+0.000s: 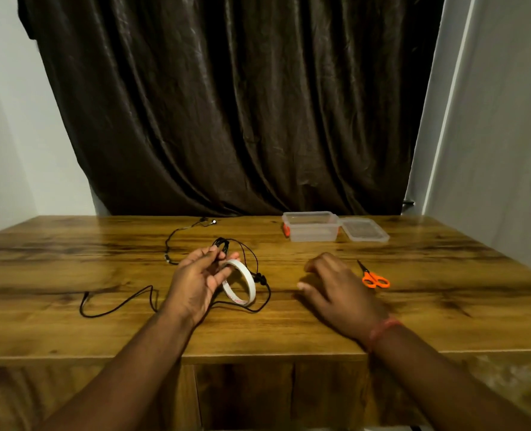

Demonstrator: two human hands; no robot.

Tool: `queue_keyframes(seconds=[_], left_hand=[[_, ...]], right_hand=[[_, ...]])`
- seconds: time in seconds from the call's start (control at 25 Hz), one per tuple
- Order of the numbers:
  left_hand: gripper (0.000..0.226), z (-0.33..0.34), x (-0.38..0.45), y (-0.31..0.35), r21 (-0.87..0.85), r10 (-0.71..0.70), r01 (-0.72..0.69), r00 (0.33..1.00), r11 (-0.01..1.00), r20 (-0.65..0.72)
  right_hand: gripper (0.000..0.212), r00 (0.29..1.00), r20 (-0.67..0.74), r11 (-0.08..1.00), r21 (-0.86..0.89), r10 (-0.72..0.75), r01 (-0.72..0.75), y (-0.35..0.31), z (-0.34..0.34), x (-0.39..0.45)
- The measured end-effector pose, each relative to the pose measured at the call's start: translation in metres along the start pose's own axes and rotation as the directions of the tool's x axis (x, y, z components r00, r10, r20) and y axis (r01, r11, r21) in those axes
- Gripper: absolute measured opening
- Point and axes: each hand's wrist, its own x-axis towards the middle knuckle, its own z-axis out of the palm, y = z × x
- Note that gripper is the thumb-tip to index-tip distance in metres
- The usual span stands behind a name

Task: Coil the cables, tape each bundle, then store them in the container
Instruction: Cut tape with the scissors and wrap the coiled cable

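Observation:
My left hand (197, 279) holds a small coil of thin black cable (222, 244) pinched between thumb and fingers, above the wooden table (102, 262). A white tape roll (239, 283) hangs on the fingers of that same hand. Loose loops of the black cable trail down to the table on both sides of the hand. A second black cable (177, 239) lies uncoiled further back. My right hand (335, 287) hovers low over the table, fingers relaxed and blurred, holding nothing. The clear plastic container (312, 227) stands open at the back.
The container's lid (365, 230) lies just right of it. Orange-handled scissors (373, 276) lie right of my right hand. A dark curtain hangs behind the table, with white walls on both sides. The table's front edge runs beneath my forearms.

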Motion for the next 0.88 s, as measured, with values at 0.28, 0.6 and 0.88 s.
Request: queue_keyframes(seconds=[0.28,0.6,0.88], left_hand=[[0.016,0.0,0.001,-0.002,0.003,0.022,-0.022,1.0,1.0,0.007],[0.013,-0.008,0.006,0.005,-0.07,0.08,-0.086,0.994,0.994,-0.078],[0.015,-0.008,0.003,0.004,0.045,0.067,-0.063,0.993,0.997,-0.094]], right_hand=[[0.03,0.986,0.022,0.953,0.26,-0.166,0.154,-0.063,0.048,0.038],[0.018,0.985,-0.114,0.918,0.361,-0.128,0.161,-0.048,0.043,0.035],[0.015,0.993,0.006,0.979,-0.172,0.117,-0.114,0.035,0.014,0.016]])
